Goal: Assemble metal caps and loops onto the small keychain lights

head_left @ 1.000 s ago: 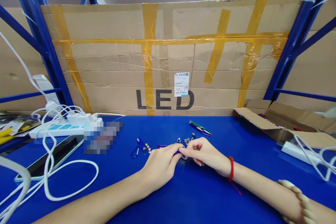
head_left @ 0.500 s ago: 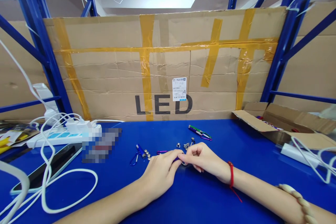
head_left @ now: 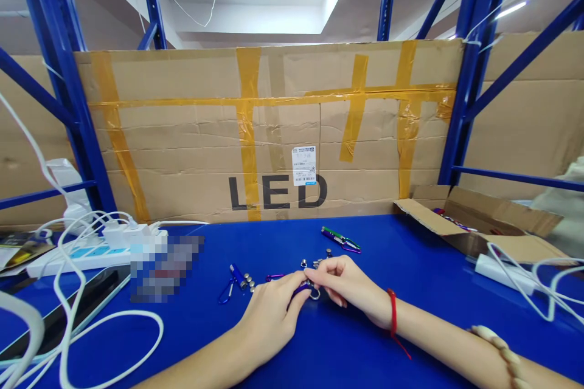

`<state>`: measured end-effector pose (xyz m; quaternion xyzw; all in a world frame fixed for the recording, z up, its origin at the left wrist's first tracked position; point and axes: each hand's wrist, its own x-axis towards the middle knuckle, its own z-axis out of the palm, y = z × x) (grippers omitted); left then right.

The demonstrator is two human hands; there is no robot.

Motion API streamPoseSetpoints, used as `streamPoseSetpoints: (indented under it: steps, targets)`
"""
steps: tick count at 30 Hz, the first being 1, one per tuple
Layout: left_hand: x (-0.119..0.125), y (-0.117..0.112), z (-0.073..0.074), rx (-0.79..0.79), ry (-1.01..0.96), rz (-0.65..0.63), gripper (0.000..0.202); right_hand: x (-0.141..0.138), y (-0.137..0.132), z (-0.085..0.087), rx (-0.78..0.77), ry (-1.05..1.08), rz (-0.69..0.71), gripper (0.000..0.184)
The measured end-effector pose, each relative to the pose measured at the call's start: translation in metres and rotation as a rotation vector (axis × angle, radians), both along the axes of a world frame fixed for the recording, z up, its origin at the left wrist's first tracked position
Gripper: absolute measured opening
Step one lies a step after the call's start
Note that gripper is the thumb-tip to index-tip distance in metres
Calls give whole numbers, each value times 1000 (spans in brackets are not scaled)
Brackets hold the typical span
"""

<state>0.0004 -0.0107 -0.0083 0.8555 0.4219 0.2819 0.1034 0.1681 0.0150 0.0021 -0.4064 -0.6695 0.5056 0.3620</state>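
My left hand (head_left: 271, 316) rests on the blue table (head_left: 356, 340) and pinches a small purple keychain flashlight (head_left: 298, 289) with a purple carabiner clip at its left end. My right hand (head_left: 342, 282), with a red string on the wrist, pinches a small silver ring part (head_left: 314, 293) at the flashlight's other end. Both hands meet at the flashlight. Several small silver button cells and caps (head_left: 314, 257) lie just beyond the hands. A blue keychain flashlight (head_left: 236, 276) lies to the left. Green and purple ones (head_left: 340, 239) lie farther back.
A taped cardboard sheet marked LED (head_left: 278, 134) stands behind the table between blue rack posts. A white power strip (head_left: 86, 249) with chargers, white cables (head_left: 114, 328) and a tablet (head_left: 59, 322) lie at left. An open cardboard box (head_left: 483, 228) and a white cable sit at right.
The view has tilted upward, so everything sits lower in the picture. My hands stay together on the purple flashlight; the silver ring now shows between my fingers.
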Motion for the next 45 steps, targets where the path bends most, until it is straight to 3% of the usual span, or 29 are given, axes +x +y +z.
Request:
streamPoseSetpoints:
  steps: [16, 26, 45]
  targets:
    - [0, 1, -3, -14, -42, -28, 22, -1, 4, -4, -65, -5, -65, 43]
    - [1, -2, 5, -31, -6, 48, 23, 2, 7, -3, -54, 76, -43, 37]
    - [0, 2, 1, -69, -56, 79, 23, 5, 12, -7, -28, 118, -28, 39]
